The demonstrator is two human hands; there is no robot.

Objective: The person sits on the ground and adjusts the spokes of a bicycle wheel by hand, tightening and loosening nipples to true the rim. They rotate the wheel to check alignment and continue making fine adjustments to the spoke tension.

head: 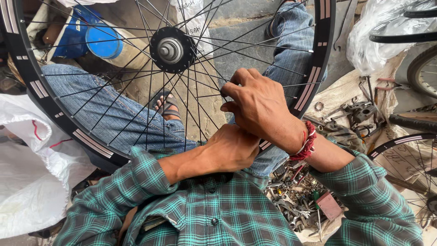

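Left hand (pixel 230 150) clenched low on black spoked bicycle wheel rim (pixel 59 119), fingers hidden under right hand (pixel 257 107); right pinched thin spoke (pixel 300 84), fingertip contact obscured. Metal tool pile (pixel 296 200) lay below right wrist.

You're over a bare concrete floor (pixel 236 41) in flat daylight, white plastic sacks (pixel 32 182) well left of your hands, a blue drum (pixel 104 43) beyond them, scattered tools on cardboard (pixel 346 91) to their right, 2 more wheels (pixel 423 68) at the far right.
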